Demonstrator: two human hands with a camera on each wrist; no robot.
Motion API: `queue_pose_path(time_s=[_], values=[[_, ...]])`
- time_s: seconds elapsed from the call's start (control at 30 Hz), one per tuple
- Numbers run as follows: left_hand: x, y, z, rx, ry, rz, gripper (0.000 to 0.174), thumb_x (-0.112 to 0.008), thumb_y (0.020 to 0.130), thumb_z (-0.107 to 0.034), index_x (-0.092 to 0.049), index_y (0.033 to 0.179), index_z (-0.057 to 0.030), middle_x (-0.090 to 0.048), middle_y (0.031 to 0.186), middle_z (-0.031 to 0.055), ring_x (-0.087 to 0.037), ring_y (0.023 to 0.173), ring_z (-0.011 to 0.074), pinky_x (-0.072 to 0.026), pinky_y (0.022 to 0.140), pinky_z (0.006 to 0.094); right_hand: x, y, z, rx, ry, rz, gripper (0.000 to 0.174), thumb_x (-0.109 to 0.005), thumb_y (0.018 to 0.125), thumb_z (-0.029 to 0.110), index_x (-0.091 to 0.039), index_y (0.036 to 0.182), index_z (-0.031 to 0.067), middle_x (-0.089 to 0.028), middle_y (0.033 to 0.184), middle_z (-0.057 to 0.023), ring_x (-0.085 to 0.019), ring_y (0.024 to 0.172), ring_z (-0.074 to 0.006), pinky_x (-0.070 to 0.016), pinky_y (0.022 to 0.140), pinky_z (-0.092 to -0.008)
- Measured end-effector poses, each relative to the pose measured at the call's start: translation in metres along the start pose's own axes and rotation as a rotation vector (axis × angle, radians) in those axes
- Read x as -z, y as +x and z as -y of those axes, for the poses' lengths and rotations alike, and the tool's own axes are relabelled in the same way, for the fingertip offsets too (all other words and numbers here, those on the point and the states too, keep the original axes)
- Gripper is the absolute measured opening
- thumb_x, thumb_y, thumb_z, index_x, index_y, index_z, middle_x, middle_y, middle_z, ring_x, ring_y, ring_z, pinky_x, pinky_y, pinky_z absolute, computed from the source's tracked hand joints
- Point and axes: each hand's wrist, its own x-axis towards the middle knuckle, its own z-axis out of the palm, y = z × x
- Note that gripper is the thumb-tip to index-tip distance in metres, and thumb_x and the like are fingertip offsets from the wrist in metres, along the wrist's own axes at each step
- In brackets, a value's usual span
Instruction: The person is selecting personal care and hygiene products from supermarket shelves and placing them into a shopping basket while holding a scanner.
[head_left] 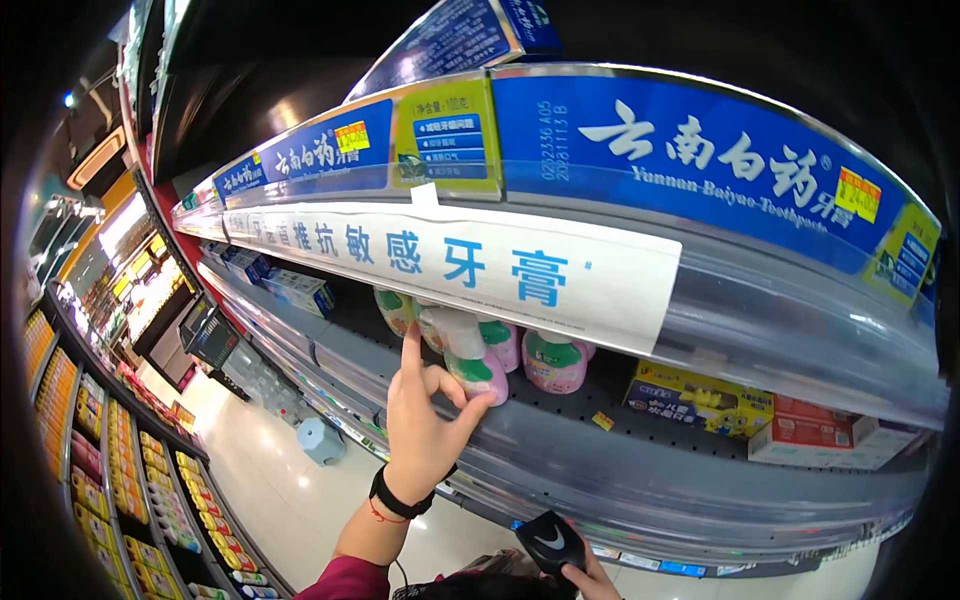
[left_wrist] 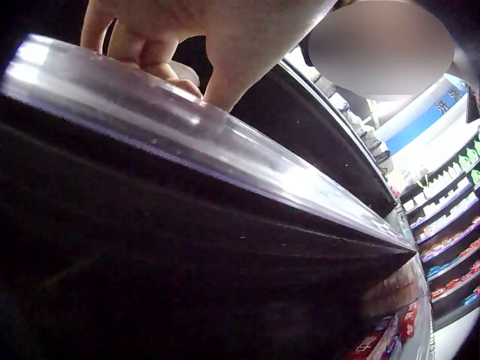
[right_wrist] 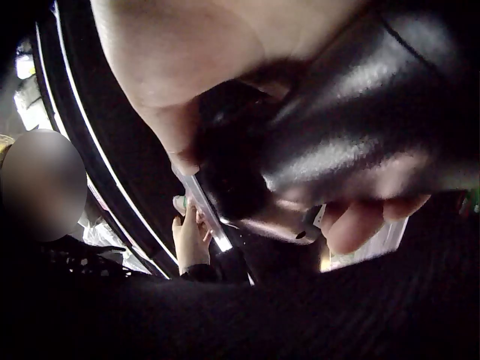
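Observation:
In the head view my left hand (head_left: 420,420) reaches to a shelf and holds a small pink bottle (head_left: 480,378) with a green label and a whitish top. The thumb is at the bottle's lower end, and one finger points up beside it. That bottle leans at the shelf's front, ahead of similar pink bottles (head_left: 553,362). The left wrist view shows the left hand (left_wrist: 180,37) behind a clear shelf strip (left_wrist: 217,139), which hides the fingertips. Low in the head view, my right hand (head_left: 592,580) grips a black handheld scanner (head_left: 552,543); the right wrist view shows fingers wrapped round its handle.
A white sign (head_left: 440,265) and a row of blue toothpaste boxes (head_left: 700,150) stand above the bottles. Yellow boxes (head_left: 700,398) and red-and-white boxes (head_left: 815,437) lie to the right. Across the aisle are stocked shelves (head_left: 120,470), with a blue stool (head_left: 320,441) on the floor.

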Motion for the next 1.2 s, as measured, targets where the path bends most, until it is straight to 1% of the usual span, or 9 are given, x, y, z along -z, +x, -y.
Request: queue_pose_path(time_s=[0.07, 0.27, 0.3, 0.43, 0.53, 0.6, 0.63, 0.93, 1.2], values=[[0.008, -0.017, 0.003, 0.029, -0.038, -0.025, 0.095, -0.078, 0.069, -0.004, -0.02, 0.144, 0.0033, -0.056, 0.068, -0.0001, -0.054, 0.072, 0.0188, -0.0359, 0.091, 0.0384, -0.011, -0.011, 0.008, -0.018, -0.024, -0.063, 0.054, -0.06, 0.091, 0.03, -0.043, 0.134, 0.0033, -0.06, 0.104, -0.0041, -0.056, 0.083, -0.0108, -0.0474, 0.068, -0.0257], [0.071, -0.075, 0.015, 0.109, 0.077, -0.077, 0.068, -0.066, 0.075, 0.001, -0.034, 0.135, -0.0009, -0.059, 0.075, -0.0004, -0.057, 0.079, 0.017, -0.0225, 0.107, 0.0458, -0.025, 0.0, -0.009, -0.177, 0.022, 0.093, 0.041, -0.059, 0.093, 0.025, -0.052, 0.127, 0.0029, -0.062, 0.097, 0.0008, -0.055, 0.075, -0.0072, -0.0432, 0.065, -0.022], [0.082, -0.088, 0.019, 0.181, 0.162, -0.082, 0.059, -0.064, 0.077, 0.0, -0.041, 0.13, -0.0033, -0.06, 0.075, -0.0012, -0.058, 0.08, 0.0171, -0.0238, 0.106, 0.0477, -0.011, 0.003, -0.025, -0.501, -0.006, 0.135, 0.043, -0.06, 0.093, 0.024, -0.05, 0.129, 0.0025, -0.061, 0.102, -0.0004, -0.055, 0.081, -0.0088, -0.045, 0.068, -0.0242], [0.142, -0.147, 0.037, 0.394, 0.372, -0.074, 0.05, -0.063, 0.078, -0.001, -0.049, 0.125, -0.0068, -0.061, 0.078, -0.0023, -0.057, 0.082, 0.0181, -0.0258, 0.105, 0.0507, -0.022, 0.03, -0.079, -0.54, -0.117, 0.248, 0.048, -0.061, 0.092, 0.027, -0.049, 0.132, 0.0022, -0.059, 0.111, -0.0048, -0.055, 0.094, -0.0143, -0.0472, 0.073, -0.0317], [0.198, -0.199, 0.048, 0.546, 0.501, -0.08, 0.047, -0.062, 0.077, 0.001, -0.049, 0.122, -0.0053, -0.059, 0.078, -0.0011, -0.058, 0.082, 0.02, -0.0264, 0.105, 0.0529, -0.088, 0.05, -0.058, -0.588, -0.164, 0.403, 0.052, -0.062, 0.091, 0.031, -0.048, 0.131, 0.0013, -0.063, 0.104, -0.0064, -0.06, 0.081, -0.015, -0.0481, 0.063, -0.0299], [0.237, -0.229, 0.051, 0.651, 0.564, -0.136, 0.043, -0.062, 0.078, 0.0, -0.051, 0.119, -0.0062, -0.06, 0.078, -0.0014, -0.058, 0.082, 0.0194, -0.0264, 0.105, 0.0529, -0.103, 0.067, -0.089, -0.972, -0.143, 0.455, 0.054, -0.063, 0.091, 0.034, -0.045, 0.131, 0.0028, -0.065, 0.093, -0.0073, -0.059, 0.062, -0.014, -0.0464, 0.052, -0.0269], [0.257, -0.247, 0.054, 0.703, 0.603, -0.157, 0.042, -0.061, 0.078, 0.0, -0.052, 0.118, -0.0065, -0.06, 0.078, -0.0018, -0.058, 0.081, 0.019, -0.0262, 0.105, 0.0527, -0.125, 0.071, -0.094, -0.995, -0.168, 0.489, 0.053, -0.061, 0.091, 0.037, -0.044, 0.129, 0.0053, -0.064, 0.084, -0.0072, -0.052, 0.049, -0.0118, -0.0423, 0.043, -0.0239], [0.437, -0.385, 0.083, 0.953, 0.846, -0.488, 0.034, -0.061, 0.078, -0.002, -0.058, 0.112, -0.0087, -0.059, 0.079, -0.001, -0.058, 0.08, 0.0191, -0.0268, 0.105, 0.0499, -0.31, 0.098, -0.207, -0.789, -0.474, 0.754, 0.065, -0.061, 0.09, 0.032, -0.028, 0.143, 0.0139, -0.062, 0.093, -0.0118, -0.057, 0.059, -0.0159, -0.0457, 0.046, -0.0263], [0.535, -0.476, 0.056, 1.148, 1.053, -0.733, 0.028, -0.062, 0.08, -0.004, -0.061, 0.107, -0.0104, -0.06, 0.079, 0.0005, -0.058, 0.079, 0.0195, -0.0288, 0.104, 0.0488, -0.454, 0.086, -0.269, -0.969, -0.447, 1.082, 0.063, -0.062, 0.09, 0.027, -0.028, 0.141, 0.0105, -0.057, 0.091, -0.0122, -0.055, 0.059, -0.0183, -0.0438, 0.045, -0.0294]])
